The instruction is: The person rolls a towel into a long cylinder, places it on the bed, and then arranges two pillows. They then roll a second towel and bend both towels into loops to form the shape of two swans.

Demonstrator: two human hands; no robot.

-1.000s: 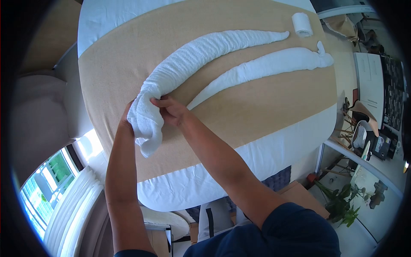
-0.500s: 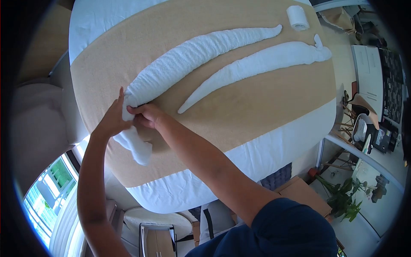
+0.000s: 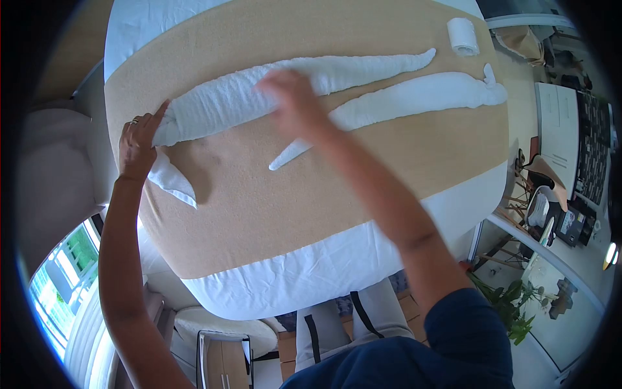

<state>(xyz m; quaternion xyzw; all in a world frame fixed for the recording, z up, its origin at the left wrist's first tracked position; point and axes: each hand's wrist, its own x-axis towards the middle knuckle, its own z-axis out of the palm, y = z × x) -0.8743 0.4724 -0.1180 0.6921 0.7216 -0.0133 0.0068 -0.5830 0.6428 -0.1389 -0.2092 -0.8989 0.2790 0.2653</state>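
A long white rolled towel (image 3: pixel 220 107) lies across the bed, thick at the left and tapering to a thin tip at the right. My left hand (image 3: pixel 137 144) grips its left end, fingers along the edge; a loose pointed flap (image 3: pixel 172 178) hangs out below that hand. Smeared by motion, my right hand (image 3: pixel 295 100) is over the middle of the roll, and whether it touches the cloth cannot be told. Closer to me lies a second rolled towel (image 3: pixel 414 97), with a small upright end at its right; my right wrist and forearm cover part of its left side.
A beige runner (image 3: pixel 259 214) crosses the white-sheeted bed (image 3: pixel 304 279). At the far right stands a small white roll (image 3: pixel 462 36). Beyond the bed are a grey sofa (image 3: pixel 55 162) at left, chairs (image 3: pixel 541 185) and a plant (image 3: pixel 512 305) at right.
My right hand has left the towel's left end and moved right, over its middle. The left end, with my left hand on it, has shifted up and left, and the roll lies straighter.
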